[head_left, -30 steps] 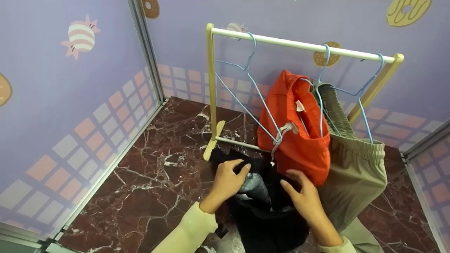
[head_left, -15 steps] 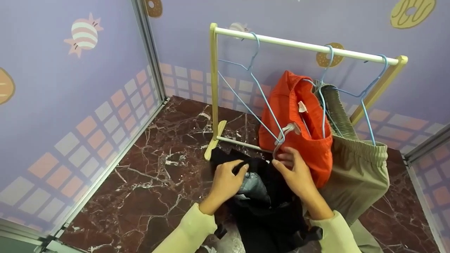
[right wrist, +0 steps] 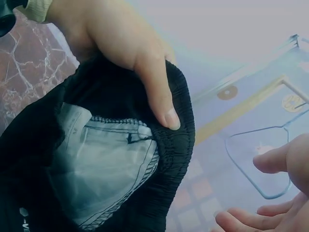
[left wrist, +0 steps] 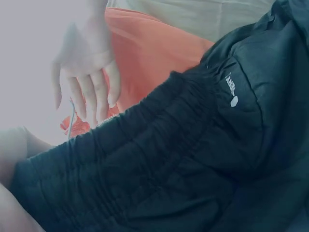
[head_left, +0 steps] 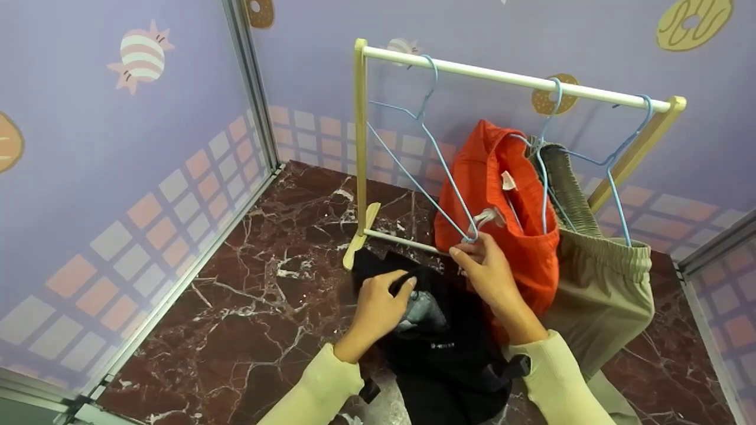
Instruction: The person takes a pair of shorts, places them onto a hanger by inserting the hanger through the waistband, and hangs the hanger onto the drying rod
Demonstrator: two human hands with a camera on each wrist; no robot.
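My left hand [head_left: 379, 306] grips the elastic waistband of black trousers [head_left: 458, 372], its thumb over the band in the right wrist view. A pale grey pocket lining [right wrist: 111, 162] shows inside the waist opening. My right hand [head_left: 491, 276], thumb and fingers apart, is at the lower right corner of the bare blue wire hanger [head_left: 421, 117]. In the head view its fingertips overlap that corner; whether they touch the wire I cannot tell. In the left wrist view the right hand's fingers [left wrist: 87, 94] point down beyond the black waistband [left wrist: 120, 150].
A small rack with a white rail [head_left: 490, 72] carries several blue hangers. Orange trousers [head_left: 520, 260] hang beside the bare hanger, khaki trousers [head_left: 602, 289] farther right. The brown marbled floor [head_left: 266, 330] meets a purple patterned wall [head_left: 195, 118] at left and back.
My right hand has left the right side of the black waistband and risen to the hanger's lower corner. The waistband's right side has dropped, showing a white logo. My left hand keeps its grip.
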